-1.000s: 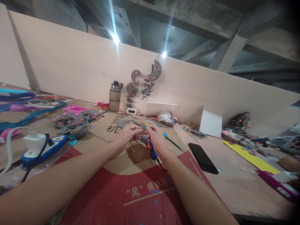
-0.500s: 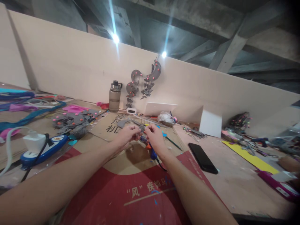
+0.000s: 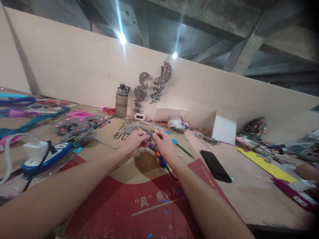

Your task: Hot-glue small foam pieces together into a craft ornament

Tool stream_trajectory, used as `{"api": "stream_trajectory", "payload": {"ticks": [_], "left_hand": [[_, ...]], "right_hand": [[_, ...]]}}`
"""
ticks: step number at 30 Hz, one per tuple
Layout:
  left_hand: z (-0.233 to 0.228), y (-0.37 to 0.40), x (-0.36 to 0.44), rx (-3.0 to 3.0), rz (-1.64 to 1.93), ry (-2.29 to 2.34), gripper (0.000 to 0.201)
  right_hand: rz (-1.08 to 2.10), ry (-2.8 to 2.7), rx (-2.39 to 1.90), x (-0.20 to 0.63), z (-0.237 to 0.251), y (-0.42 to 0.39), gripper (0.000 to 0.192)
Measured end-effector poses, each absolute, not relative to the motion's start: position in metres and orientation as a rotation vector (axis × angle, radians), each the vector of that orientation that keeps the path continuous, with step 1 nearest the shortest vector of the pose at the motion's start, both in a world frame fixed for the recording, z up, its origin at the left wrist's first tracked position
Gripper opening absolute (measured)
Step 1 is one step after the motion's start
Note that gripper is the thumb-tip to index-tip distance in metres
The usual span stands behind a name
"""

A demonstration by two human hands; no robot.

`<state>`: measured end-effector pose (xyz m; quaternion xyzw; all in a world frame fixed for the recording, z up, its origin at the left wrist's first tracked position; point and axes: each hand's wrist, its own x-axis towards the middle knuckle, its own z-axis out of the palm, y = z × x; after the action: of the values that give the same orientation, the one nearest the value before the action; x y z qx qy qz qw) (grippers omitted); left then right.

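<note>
My left hand (image 3: 136, 142) and my right hand (image 3: 163, 142) meet over the cardboard, fingertips pinched on a small grey felt piece (image 3: 150, 133) between them. Its exact shape is hidden by the fingers. Just below my right hand lies a blue tool (image 3: 163, 162) with an orange part and a black cord, partly covered by the hand. A grey felt crescent (image 3: 130, 129) rests on the cardboard (image 3: 124, 202) beyond my left hand. To the right of my right hand is a dark green pencil (image 3: 184, 150), with bits of bright blue felt (image 3: 174, 141) near it.
On the left are a blue power strip (image 3: 61, 154) and a pile of grey felt pieces with pink dots (image 3: 77, 127). A bottle (image 3: 121, 103) stands by the wall. A black phone (image 3: 215, 166) lies right; at the far right, another person's hand (image 3: 307, 172) shows.
Both hands stay together on the grey felt piece, with only a slight shift of the fingers. The whole view has moved a little; nothing else visibly differs.
</note>
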<state>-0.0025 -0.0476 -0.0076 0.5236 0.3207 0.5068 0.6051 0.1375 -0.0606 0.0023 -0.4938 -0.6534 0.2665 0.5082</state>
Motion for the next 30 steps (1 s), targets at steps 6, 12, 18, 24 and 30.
{"api": "stream_trajectory", "payload": {"ticks": [6,12,18,24,30], "left_hand": [[-0.0087,-0.0472,-0.0023,1.237,1.219,0.771,0.023],[-0.0143,-0.0439,-0.0043,1.353,1.239,0.795,0.020],[-0.0139,-0.0449,-0.0060,1.406,1.224,0.848,0.015],[-0.0097,-0.0480,-0.0047,1.389,1.237,0.825,0.014],[-0.0129,-0.0455,-0.0035,1.298,1.202,0.780,0.015]], "right_hand": [[0.738,-1.546,-1.146,0.1371,0.0013,-0.0588,0.017],[0.741,-1.563,-1.145,0.1354,0.0017,-0.0614,0.015],[0.652,-1.596,-1.184,0.1354,-0.0024,-0.0580,0.015],[0.650,-1.606,-1.170,0.1339,-0.0052,-0.0563,0.015],[0.656,-1.577,-1.199,0.1350,-0.0002,-0.0605,0.014]]}}
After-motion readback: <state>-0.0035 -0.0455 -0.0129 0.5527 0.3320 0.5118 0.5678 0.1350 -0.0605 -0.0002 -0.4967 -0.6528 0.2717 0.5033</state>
